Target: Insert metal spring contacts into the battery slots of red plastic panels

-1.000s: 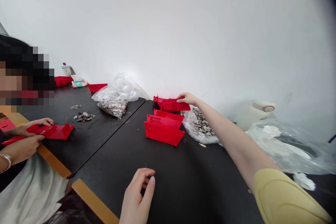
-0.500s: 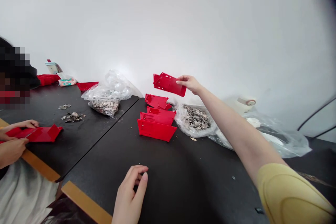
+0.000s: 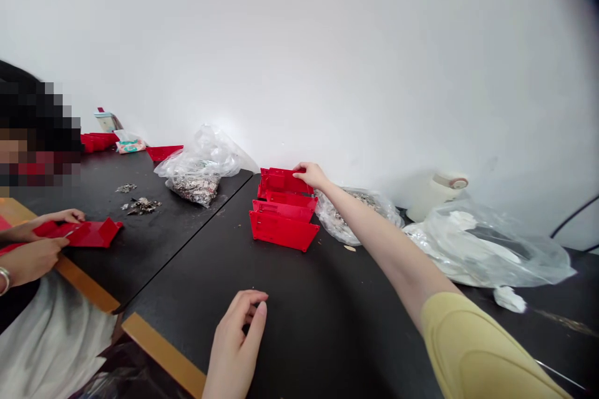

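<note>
My right hand reaches to the back of the table and pinches the upper right edge of a red plastic panel. That panel stands at the rear of a row of similar red plastic parts, partly hidden behind them. In the foreground, my left hand hovers at or just above the black tabletop, loosely curled with thumb and fingers apart, holding nothing. Right of the row lies a clear plastic bag of small metal pieces, partly covered by my right forearm.
A co-worker's hands handle a red part at left. Another bag of metal pieces and a small loose heap lie beyond the table seam. A white jug-like container and a plastic bag stand at right.
My right hand has lowered the red panel from the air in front of the wall to the back of the row. My left hand has barely moved; the view has shifted slightly.
</note>
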`<state>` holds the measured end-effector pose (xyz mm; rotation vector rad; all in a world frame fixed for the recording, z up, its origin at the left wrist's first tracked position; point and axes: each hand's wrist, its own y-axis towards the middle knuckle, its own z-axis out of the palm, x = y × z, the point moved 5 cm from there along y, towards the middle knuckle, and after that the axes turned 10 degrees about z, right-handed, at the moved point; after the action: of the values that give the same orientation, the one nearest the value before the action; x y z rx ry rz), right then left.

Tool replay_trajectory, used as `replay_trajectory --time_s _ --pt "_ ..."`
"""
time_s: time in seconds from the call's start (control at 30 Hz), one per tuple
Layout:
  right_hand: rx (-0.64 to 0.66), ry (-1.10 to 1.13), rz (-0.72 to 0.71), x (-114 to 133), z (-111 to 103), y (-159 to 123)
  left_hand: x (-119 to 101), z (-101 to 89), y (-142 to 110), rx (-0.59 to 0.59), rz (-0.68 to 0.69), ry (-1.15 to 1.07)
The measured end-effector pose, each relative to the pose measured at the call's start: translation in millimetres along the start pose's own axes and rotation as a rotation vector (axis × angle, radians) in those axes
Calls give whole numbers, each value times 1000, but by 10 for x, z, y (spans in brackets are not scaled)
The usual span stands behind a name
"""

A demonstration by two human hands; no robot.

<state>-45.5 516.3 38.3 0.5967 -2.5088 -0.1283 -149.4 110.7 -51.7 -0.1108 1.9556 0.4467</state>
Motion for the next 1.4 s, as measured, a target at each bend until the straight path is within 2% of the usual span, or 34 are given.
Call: replay_trajectory --time_s 0.2,0.33,0.4,0.47,0.57,0.67,0.73,0.9,0.97,1.07,1.17,1.27,1.4 --pt "-50 -203 -57 284 24 -89 -45 0 17 -33 -13 -27" --pt "-90 -280 -105 513 -92 -327 -36 -1 11 -8 -10 -15" --pt "-89 -302 -184 639 -134 -600 -30 -1 7 6 -4 -8" --pt "-39 -331 -321 755 -96 -997 -29 -4 5 7 -5 -9" --pt "53 -429 -499 818 116 -1649 -44 -5 1 6 -10 -12" --pt "50 -543 -537 728 368 -1989 -58 -7 -5 -5 -28 -17" --pt "21 -596 -526 633 481 -1954 -57 -5 -9 -6 -46 -21" --pt "-38 -672 -432 437 521 -1438 -41 -5 -6 13 -46 -7" --pt "-63 -687 -400 436 511 -1302 -22 -7 -4 20 -50 2" --pt "-122 -697 -349 535 530 -1252 8 -10 8 9 -37 3" --pt "-181 -687 -275 698 557 -1326 45 -12 23 -15 -18 7" --pt "-203 -649 -230 850 533 -1539 79 -16 35 -33 -3 16" --pt "-155 -567 -299 940 388 -2188 100 -33 42 -33 6 31"
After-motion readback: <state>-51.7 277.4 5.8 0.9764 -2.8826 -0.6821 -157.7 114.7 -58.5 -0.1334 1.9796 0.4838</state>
